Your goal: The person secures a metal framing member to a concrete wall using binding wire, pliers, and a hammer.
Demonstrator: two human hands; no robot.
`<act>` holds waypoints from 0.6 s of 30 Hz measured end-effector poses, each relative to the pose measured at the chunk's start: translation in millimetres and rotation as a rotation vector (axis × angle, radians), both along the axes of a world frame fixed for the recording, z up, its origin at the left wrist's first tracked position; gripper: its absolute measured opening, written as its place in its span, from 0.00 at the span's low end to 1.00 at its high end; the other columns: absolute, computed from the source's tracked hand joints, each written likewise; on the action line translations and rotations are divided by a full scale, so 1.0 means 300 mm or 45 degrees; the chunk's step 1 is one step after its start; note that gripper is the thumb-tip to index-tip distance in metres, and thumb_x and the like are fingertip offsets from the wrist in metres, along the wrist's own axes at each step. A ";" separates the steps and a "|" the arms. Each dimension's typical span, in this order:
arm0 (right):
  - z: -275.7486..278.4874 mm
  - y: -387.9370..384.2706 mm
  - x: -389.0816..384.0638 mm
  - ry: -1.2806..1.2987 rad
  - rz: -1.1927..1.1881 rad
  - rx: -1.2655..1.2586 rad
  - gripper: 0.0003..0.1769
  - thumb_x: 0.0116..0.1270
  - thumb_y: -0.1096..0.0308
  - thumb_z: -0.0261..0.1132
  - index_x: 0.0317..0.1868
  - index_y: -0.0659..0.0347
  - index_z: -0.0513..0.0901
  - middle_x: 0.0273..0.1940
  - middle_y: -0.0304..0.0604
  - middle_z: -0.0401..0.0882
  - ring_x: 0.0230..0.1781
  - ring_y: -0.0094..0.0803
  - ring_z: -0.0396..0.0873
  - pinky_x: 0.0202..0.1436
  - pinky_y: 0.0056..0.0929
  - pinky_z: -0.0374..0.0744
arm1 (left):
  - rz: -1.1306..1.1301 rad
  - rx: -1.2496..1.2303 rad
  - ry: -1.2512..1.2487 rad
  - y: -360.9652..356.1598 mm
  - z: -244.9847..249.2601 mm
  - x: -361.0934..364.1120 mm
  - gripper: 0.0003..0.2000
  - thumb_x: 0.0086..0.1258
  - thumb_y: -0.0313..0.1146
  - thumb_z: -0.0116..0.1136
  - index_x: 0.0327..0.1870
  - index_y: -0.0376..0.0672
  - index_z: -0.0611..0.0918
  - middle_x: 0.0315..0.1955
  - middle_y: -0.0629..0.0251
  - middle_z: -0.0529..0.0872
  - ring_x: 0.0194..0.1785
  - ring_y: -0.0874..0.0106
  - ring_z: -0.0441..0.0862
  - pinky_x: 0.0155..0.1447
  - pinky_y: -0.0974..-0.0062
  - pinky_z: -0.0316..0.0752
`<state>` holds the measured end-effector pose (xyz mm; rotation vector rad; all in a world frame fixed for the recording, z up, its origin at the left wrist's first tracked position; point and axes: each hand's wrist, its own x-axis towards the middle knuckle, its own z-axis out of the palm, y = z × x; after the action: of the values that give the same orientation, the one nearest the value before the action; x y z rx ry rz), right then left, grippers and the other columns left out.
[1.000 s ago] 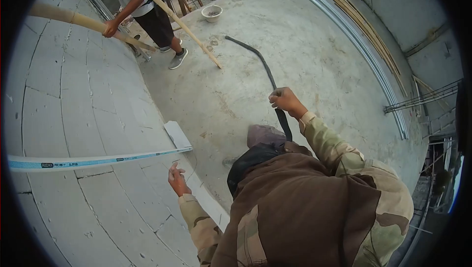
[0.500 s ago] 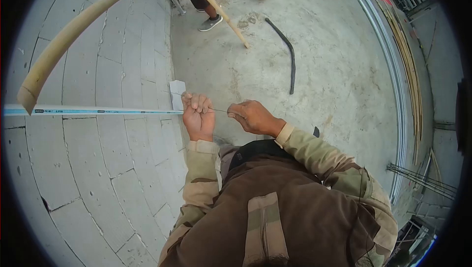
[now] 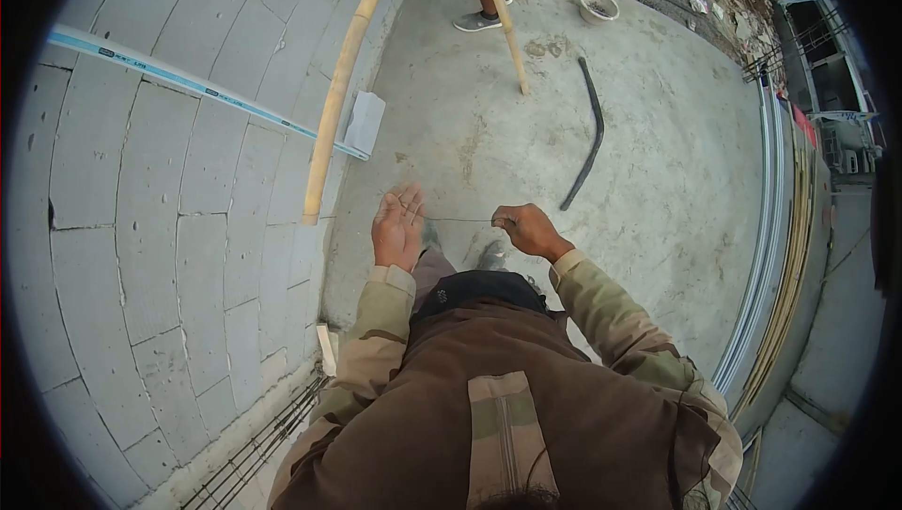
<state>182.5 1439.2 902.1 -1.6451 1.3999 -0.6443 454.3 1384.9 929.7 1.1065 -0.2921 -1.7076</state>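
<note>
A thin dark wire [image 3: 458, 219] stretches nearly level between my two hands above the concrete floor. My right hand [image 3: 531, 231] is closed, pinching one end of it between thumb and fingers. Palm up, my left hand [image 3: 399, 231] is open with its fingers stretched out, and the other end of the wire reaches its fingers. Whether the wire is looped there is too fine to make out. Left of that hand, the lower end of a bamboo pole [image 3: 340, 87] hangs in front of the block wall.
A long white-and-blue bar [image 3: 207, 89] runs along the block wall [image 3: 197, 256] to a white piece [image 3: 365, 123]. Ahead are another person's shoe [image 3: 478, 21], a second pole [image 3: 503, 21], a white basin [image 3: 598, 7] and a bent black tube [image 3: 594, 125]. Metal lengths [image 3: 766, 228] lie right.
My hands have moved farther apart, drawing the wire straighter. My left fingers have uncurled. The bamboo pole has swung to a steeper angle, and my view has turned.
</note>
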 end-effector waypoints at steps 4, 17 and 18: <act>-0.075 -0.023 0.011 0.119 0.011 0.015 0.07 0.70 0.70 0.62 0.40 0.59 0.87 0.35 0.55 0.87 0.39 0.59 0.85 0.44 0.52 0.81 | -0.143 0.194 -0.358 0.097 -0.128 0.199 0.29 0.87 0.47 0.45 0.80 0.38 0.63 0.77 0.53 0.70 0.78 0.56 0.68 0.80 0.56 0.61; -0.389 -0.197 0.132 -0.621 -1.094 0.943 0.24 0.69 0.85 0.52 0.65 0.68 0.77 0.35 0.56 0.87 0.17 0.24 0.70 0.17 0.24 0.64 | 0.026 0.658 -0.599 0.066 -0.602 0.661 0.28 0.76 0.43 0.59 0.71 0.34 0.74 0.66 0.50 0.81 0.69 0.56 0.78 0.69 0.61 0.72; -0.444 -0.231 0.133 -0.623 -1.111 0.949 0.24 0.69 0.85 0.52 0.65 0.68 0.77 0.35 0.56 0.87 0.17 0.24 0.70 0.17 0.24 0.64 | 0.010 0.646 -0.656 -0.006 -0.670 0.688 0.26 0.73 0.41 0.63 0.67 0.35 0.78 0.64 0.51 0.83 0.65 0.58 0.81 0.64 0.65 0.76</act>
<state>222.5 1369.8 768.7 -0.2248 1.6594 -0.7881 660.7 1383.1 728.6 1.9230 -0.1711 -1.5016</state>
